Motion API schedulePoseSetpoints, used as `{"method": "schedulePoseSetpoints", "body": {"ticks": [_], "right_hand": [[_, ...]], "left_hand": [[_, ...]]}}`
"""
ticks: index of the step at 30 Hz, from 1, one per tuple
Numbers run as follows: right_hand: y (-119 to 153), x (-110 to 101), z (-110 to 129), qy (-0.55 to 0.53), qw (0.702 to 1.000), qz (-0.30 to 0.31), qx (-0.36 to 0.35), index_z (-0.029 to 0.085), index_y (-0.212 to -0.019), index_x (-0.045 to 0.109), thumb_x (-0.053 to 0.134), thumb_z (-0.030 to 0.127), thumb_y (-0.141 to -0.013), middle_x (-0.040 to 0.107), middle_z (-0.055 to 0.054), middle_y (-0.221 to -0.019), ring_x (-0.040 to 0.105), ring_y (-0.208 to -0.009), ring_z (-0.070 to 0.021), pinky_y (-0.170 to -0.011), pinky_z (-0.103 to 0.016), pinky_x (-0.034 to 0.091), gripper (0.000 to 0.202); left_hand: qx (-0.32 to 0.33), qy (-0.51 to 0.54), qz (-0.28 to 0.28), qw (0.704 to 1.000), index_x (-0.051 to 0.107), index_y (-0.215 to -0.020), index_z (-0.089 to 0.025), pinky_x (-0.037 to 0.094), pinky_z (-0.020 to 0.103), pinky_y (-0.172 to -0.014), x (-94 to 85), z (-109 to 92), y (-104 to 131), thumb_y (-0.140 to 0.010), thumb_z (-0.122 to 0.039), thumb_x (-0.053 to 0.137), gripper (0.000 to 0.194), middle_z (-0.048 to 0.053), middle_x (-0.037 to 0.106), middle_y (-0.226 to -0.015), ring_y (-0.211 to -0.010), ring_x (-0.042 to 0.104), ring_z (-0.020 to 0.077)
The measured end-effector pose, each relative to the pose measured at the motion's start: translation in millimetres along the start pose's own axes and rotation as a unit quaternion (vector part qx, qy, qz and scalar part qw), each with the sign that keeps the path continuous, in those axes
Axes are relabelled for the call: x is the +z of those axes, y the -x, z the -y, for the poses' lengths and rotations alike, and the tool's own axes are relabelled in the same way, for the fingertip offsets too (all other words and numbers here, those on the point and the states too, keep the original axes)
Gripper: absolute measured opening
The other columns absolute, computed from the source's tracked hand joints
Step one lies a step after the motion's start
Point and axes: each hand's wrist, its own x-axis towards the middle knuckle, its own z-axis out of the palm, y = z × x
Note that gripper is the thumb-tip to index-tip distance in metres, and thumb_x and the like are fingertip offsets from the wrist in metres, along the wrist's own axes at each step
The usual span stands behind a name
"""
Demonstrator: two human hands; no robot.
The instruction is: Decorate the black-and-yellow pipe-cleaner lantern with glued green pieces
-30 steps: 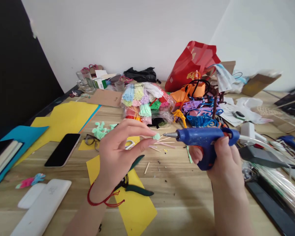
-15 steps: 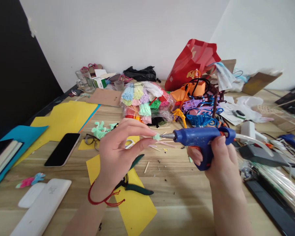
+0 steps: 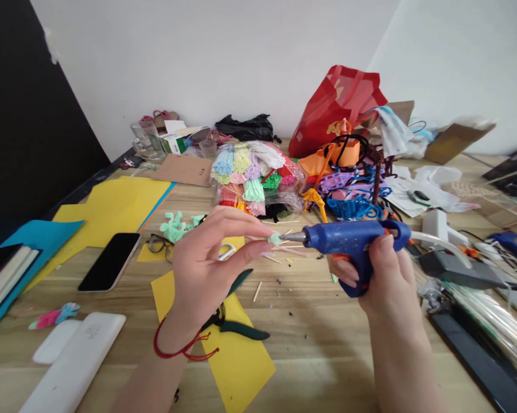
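Between its thumb and fingertips, my left hand (image 3: 210, 264) pinches a small mint-green fuzzy piece (image 3: 275, 238). My right hand (image 3: 385, 269) is wrapped round the handle of a blue hot glue gun (image 3: 344, 238), with fingers at its orange trigger. The gun's metal nozzle (image 3: 295, 236) points left and meets the green piece. A clear glue stick (image 3: 439, 242) sticks out of the gun's back. Below my left hand, dark green-handled pliers (image 3: 243, 330) lie on a yellow sheet (image 3: 241, 367). Behind the left wrist is a mint-green fuzzy figure (image 3: 175, 228).
A black phone (image 3: 109, 261) and a white power bank (image 3: 80, 361) lie at left, near yellow sheets (image 3: 112, 206). Bundled pipe cleaners (image 3: 253, 172) and a red bag (image 3: 335, 109) stand at the back. At right are a grey box (image 3: 460, 271) and clear glue sticks (image 3: 494, 324).
The glue gun and my right hand have shifted very slightly left. My left hand stays almost still, pinching the green piece at the nozzle.
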Motion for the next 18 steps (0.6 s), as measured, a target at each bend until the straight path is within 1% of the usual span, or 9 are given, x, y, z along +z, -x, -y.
{"method": "schedulePoseSetpoints", "body": {"ticks": [3,7,11,15,18], "right_hand": [[-0.3,-0.3,-1.5,-0.007,1.000,-0.008,0.004,0.021,-0.081,0.058,0.068,0.063,-0.085,0.044,0.007,-0.048,0.034,-0.040,-0.0087,-0.040,-0.024,0.022,0.044],[-1.3,-1.8,-2.3,0.003,1.000,-0.003,-0.002,0.022,-0.081,0.056,0.067,0.062,-0.086,0.042,0.008,-0.049,0.034,-0.040,-0.0082,-0.041,-0.024,0.024,0.042],[-2.0,-2.0,-1.5,0.018,1.000,-0.002,-0.005,0.023,-0.082,0.054,0.066,0.062,-0.087,0.045,0.007,-0.048,0.035,-0.040,-0.0099,-0.042,-0.025,0.025,0.041],[-1.7,-1.7,-2.3,0.010,1.000,-0.010,-0.005,0.024,-0.085,0.051,0.067,0.061,-0.086,0.049,0.006,-0.049,0.039,-0.041,-0.0109,-0.042,-0.026,0.027,0.041],[-1.4,-2.3,-3.8,0.014,1.000,-0.012,-0.012,0.025,-0.083,0.048,0.068,0.061,-0.086,0.051,0.006,-0.050,0.041,-0.041,-0.0117,-0.042,-0.027,0.030,0.041]], "left_hand": [[0.007,0.002,0.004,1.000,0.076,-0.090,-0.032,0.058,0.039,-0.082,-0.5,1.1,-0.3,-0.083,-0.017,0.078,0.016,0.000,0.074,-0.090,-0.088,0.069,0.0193],[0.014,0.007,0.006,1.000,0.076,-0.091,-0.031,0.058,0.037,-0.082,-0.4,1.7,-0.8,-0.083,-0.015,0.078,0.018,0.000,0.074,-0.090,-0.088,0.069,0.0181],[0.003,0.001,0.001,1.000,0.076,-0.090,-0.031,0.059,0.038,-0.083,0.1,0.6,-0.9,-0.083,-0.017,0.078,0.016,0.000,0.074,-0.091,-0.089,0.069,0.0189],[0.012,-0.006,0.005,1.000,0.075,-0.095,-0.032,0.059,0.040,-0.089,-0.4,0.9,-0.1,-0.083,-0.013,0.076,0.022,-0.001,0.076,-0.095,-0.093,0.069,0.0190],[0.022,-0.020,0.004,1.000,0.075,-0.096,-0.032,0.059,0.041,-0.090,-1.0,1.6,0.6,-0.083,-0.011,0.076,0.025,-0.001,0.076,-0.097,-0.094,0.069,0.0196]]}}
